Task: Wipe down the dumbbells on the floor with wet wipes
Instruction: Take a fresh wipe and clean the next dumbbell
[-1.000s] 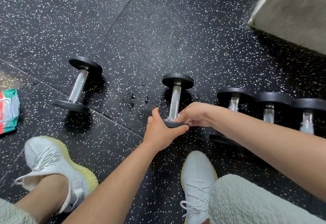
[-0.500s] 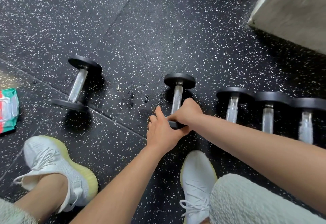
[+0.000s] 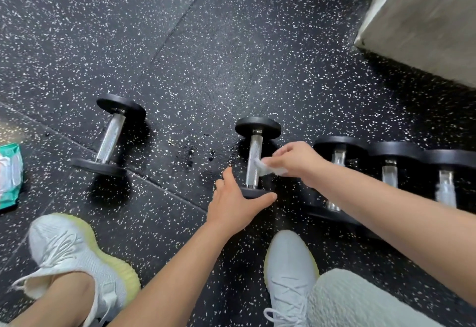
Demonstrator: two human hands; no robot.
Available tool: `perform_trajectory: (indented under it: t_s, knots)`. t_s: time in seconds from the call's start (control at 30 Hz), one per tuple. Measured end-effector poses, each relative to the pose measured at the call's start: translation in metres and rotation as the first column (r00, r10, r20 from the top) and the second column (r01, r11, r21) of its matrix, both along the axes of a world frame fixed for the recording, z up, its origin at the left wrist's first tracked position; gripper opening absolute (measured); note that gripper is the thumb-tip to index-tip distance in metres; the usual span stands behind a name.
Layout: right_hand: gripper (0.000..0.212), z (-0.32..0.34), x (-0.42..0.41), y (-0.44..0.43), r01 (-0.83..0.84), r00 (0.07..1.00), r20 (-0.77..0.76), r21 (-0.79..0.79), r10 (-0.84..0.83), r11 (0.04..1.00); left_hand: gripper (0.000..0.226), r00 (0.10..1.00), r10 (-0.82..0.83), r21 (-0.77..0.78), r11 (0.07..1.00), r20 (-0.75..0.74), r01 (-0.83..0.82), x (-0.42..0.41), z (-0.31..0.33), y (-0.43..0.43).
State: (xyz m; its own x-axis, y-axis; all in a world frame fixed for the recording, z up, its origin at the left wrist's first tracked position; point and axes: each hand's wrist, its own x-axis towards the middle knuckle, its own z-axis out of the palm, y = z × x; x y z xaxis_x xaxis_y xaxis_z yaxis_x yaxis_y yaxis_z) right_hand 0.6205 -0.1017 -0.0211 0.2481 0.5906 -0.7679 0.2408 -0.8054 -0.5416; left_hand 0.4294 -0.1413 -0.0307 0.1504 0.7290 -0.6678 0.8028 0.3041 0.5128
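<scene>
A small dumbbell (image 3: 255,157) with black end plates and a knurled steel handle lies on the speckled floor in the middle. My left hand (image 3: 235,204) grips its near end plate, thumb on the right side. My right hand (image 3: 296,159) pinches a crumpled white wet wipe (image 3: 270,169) just right of the handle, touching its lower part. Another dumbbell (image 3: 110,137) lies apart to the left. A row of three dumbbells (image 3: 390,169) lies to the right, partly hidden by my right forearm.
A green and white wet wipe pack (image 3: 9,176) lies at the left edge. My two white shoes (image 3: 74,257) stand on the floor near the bottom. A grey block (image 3: 422,20) fills the top right corner. Wet spots mark the floor between the dumbbells.
My right hand has lifted off the near end plate and moved up and right along the handle, and the wipe now shows. My left hand stays on the near plate.
</scene>
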Motion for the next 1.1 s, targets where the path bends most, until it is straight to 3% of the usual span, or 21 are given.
perform_trajectory:
  t_s: [0.1, 0.23, 0.33, 0.4, 0.53, 0.7, 0.87, 1.03, 1.1]
  knots:
    - [0.038, -0.003, -0.001, 0.009, 0.440, 0.898, -0.108, 0.220, -0.427, 0.870, 0.128, 0.999, -0.033, -0.060, 0.998, 0.001, 0.033, 0.001, 0.004, 0.007]
    - [0.038, -0.020, -0.031, 0.020, 0.669, 0.739, -0.250, 0.161, -0.626, 0.726, 0.110, 0.997, -0.053, -0.018, 0.998, -0.056, 0.052, 0.003, 0.007, 0.026]
    - [0.020, -0.026, -0.045, 0.025, 0.721, 0.687, -0.269, 0.133, -0.675, 0.681, 0.099, 0.997, -0.075, -0.057, 0.996, -0.013, 0.074, 0.006, 0.007, 0.038]
    - [0.018, -0.028, -0.049, 0.028, 0.745, 0.660, -0.270, 0.114, -0.701, 0.657, 0.080, 0.993, -0.115, -0.049, 0.992, -0.031, 0.114, 0.012, 0.006, 0.037]
    - [0.017, -0.028, -0.054, 0.032, 0.714, 0.700, -0.171, 0.138, -0.694, 0.686, 0.051, 0.987, -0.114, 0.073, 0.990, -0.111, 0.122, 0.025, 0.000, 0.027]
    - [0.028, -0.019, -0.050, 0.036, 0.785, 0.614, -0.232, 0.073, -0.755, 0.616, 0.044, 0.981, -0.108, 0.137, 0.982, -0.159, 0.131, 0.035, -0.004, 0.021]
    - [0.010, -0.020, -0.044, 0.021, 0.820, 0.549, -0.327, 0.035, -0.769, 0.571, 0.037, 0.975, -0.120, 0.210, 0.965, -0.185, 0.158, 0.042, -0.004, 0.016]
    - [0.026, -0.018, -0.026, 0.021, 0.901, 0.419, -0.241, -0.011, -0.875, 0.434, 0.036, 0.968, -0.162, 0.258, 0.943, -0.192, 0.209, 0.055, -0.004, 0.009]
    - [0.023, -0.014, -0.022, 0.018, 0.900, 0.423, -0.228, -0.001, -0.877, 0.435, 0.034, 0.972, -0.157, 0.269, 0.942, -0.175, 0.201, 0.061, -0.004, 0.007]
